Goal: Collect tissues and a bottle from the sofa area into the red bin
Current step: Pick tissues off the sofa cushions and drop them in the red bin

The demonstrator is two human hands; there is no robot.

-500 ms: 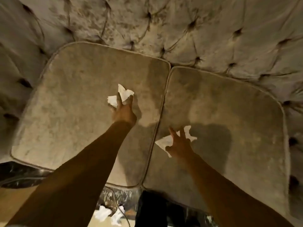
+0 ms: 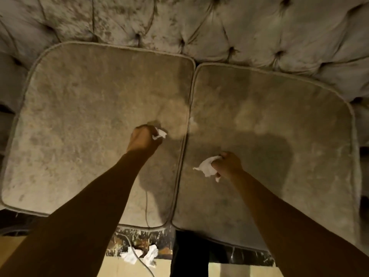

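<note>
My left hand [image 2: 142, 139] is closed in a fist over the left seat cushion [image 2: 79, 116], gripping a crumpled white tissue [image 2: 159, 134] that pokes out at its right side. My right hand [image 2: 228, 164] hovers over the right seat cushion [image 2: 279, 146], fingers closed on a second white tissue [image 2: 206, 167] that sticks out to the left. More crumpled tissues [image 2: 139, 255] lie on the floor below the sofa's front edge. No bottle and no red bin are in view.
The tufted sofa backrest [image 2: 219, 27] runs across the top, with an armrest [image 2: 8, 66] at the left. A thin cable [image 2: 146, 206] hangs over the left cushion's front edge down to the floor. A dark leg [image 2: 189, 254] stands against the sofa front.
Both hands have closed on their tissues and pulled back toward me; each tissue is now bunched in a fist instead of lying spread on the cushion.
</note>
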